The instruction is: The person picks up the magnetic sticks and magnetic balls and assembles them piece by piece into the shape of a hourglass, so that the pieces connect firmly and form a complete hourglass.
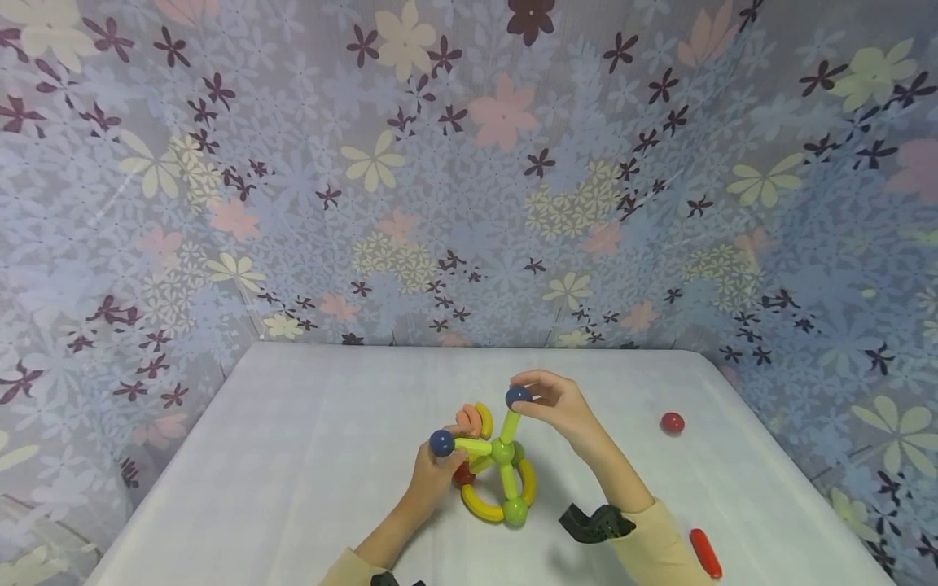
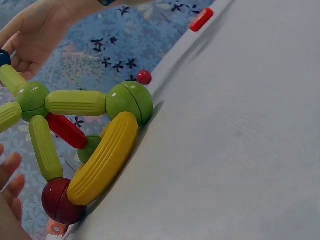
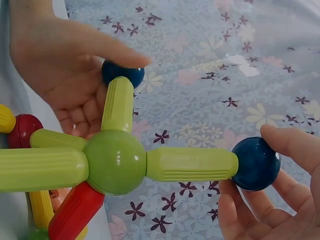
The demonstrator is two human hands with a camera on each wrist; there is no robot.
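A toy structure of balls and sticks stands on the table. Its central green ball (image 3: pixel 116 162) joins several light-green sticks and a red stick (image 3: pixel 75 212). Curved yellow sticks (image 2: pixel 105 160) link a dark-red ball (image 2: pixel 64 201) and green balls (image 2: pixel 129 102) at the base. My right hand (image 1: pixel 560 400) pinches the blue ball (image 3: pixel 256 164) on the upward stick between thumb and fingers. Lower and to the left, my left hand (image 1: pixel 428 480) holds the other blue ball (image 1: pixel 442 443), its thumb across it in the right wrist view; its fingers are partly hidden there.
Orange and yellow curved pieces (image 1: pixel 484 421) lie behind the structure. On the right of the white-covered table (image 1: pixel 330 456) are a red ball (image 1: pixel 672 423) and a red stick (image 1: pixel 706 553). Flowered fabric (image 1: pixel 469 203) hangs behind and along the sides.
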